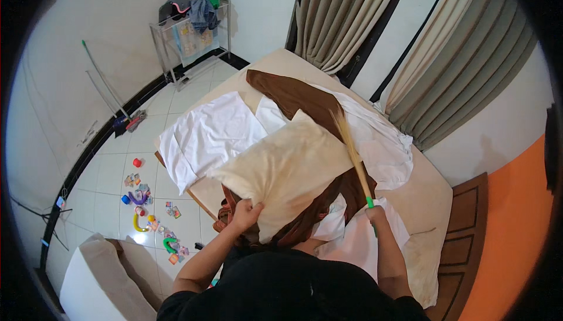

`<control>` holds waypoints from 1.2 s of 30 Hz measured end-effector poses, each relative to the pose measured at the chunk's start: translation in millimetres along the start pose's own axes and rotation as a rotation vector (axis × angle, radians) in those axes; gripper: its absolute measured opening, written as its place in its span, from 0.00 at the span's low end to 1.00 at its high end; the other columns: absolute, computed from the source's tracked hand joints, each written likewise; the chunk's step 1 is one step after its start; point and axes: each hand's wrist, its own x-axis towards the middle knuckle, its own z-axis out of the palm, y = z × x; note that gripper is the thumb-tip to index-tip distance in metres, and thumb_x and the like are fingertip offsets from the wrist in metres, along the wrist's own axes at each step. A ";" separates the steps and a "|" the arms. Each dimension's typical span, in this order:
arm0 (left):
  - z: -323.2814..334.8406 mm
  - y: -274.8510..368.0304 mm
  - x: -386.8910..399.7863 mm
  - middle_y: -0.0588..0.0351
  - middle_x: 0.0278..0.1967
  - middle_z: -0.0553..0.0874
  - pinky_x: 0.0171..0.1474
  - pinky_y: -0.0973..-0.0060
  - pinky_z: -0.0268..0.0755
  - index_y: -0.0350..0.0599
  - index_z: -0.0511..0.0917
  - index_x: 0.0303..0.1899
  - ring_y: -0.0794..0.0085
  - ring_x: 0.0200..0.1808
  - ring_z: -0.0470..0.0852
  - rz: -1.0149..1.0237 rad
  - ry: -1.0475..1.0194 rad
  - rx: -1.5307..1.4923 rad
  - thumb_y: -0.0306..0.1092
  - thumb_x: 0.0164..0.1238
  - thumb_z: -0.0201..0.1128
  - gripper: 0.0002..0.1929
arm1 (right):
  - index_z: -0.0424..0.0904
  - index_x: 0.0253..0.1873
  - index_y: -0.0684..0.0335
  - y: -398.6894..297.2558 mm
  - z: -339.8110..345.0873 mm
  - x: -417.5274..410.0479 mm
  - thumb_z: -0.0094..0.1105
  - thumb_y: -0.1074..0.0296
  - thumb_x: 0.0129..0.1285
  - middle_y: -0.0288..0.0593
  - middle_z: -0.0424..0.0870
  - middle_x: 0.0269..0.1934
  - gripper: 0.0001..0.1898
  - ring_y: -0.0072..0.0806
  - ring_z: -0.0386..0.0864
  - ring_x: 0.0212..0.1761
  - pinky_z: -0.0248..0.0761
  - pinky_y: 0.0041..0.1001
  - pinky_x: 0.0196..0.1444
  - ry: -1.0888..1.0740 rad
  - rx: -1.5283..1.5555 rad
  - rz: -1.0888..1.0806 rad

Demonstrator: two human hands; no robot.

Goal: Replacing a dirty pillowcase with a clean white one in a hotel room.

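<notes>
A cream pillow (286, 162) is held up over the bed, its near edge gripped by my left hand (247, 215). My right hand (376, 214) is closed around the green handle of a stick broom (354, 154), whose bristles point away from me, along the pillow's right side. Under and beyond the pillow lies brown cloth (299, 94). White cloth (215, 132) is spread to the left, with more white cloth (382, 149) at the right. All of it rests on a mattress with a beige cover (426, 198).
Toys, among them a green curved piece (169, 245), and small cards (173, 210) are scattered on the tiled floor at left. A metal rack (169, 44) holds a helmet (173, 9) and clothes. Long-handled cleaning tools (107, 83) lean on the wall. Curtains (347, 13) hang beyond the bed.
</notes>
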 end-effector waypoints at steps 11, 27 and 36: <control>-86.0 3.4 -45.9 0.64 0.19 0.73 0.28 0.82 0.64 0.39 0.73 0.23 0.84 0.25 0.70 -0.232 0.233 0.022 0.34 0.61 0.55 0.11 | 0.79 0.32 0.64 -72.6 -17.0 -81.7 0.54 0.58 0.47 0.56 0.79 0.31 0.14 0.48 0.79 0.35 0.71 0.41 0.38 0.157 -0.435 -0.702; -71.2 99.5 -37.6 0.70 0.18 0.65 0.23 0.88 0.53 0.42 0.69 0.26 0.89 0.20 0.61 0.083 0.247 -0.202 0.32 0.65 0.54 0.09 | 0.79 0.36 0.64 -121.2 -47.3 -87.6 0.53 0.62 0.47 0.55 0.80 0.34 0.14 0.45 0.79 0.37 0.72 0.39 0.38 0.043 -0.598 -0.701; -62.9 94.6 -16.2 0.71 0.18 0.64 0.22 0.87 0.51 0.40 0.69 0.26 0.89 0.20 0.59 0.021 0.161 -0.204 0.33 0.64 0.54 0.09 | 0.77 0.34 0.68 -73.2 -89.8 -11.1 0.58 0.53 0.51 0.59 0.79 0.33 0.19 0.49 0.77 0.39 0.69 0.38 0.40 0.322 0.090 -0.269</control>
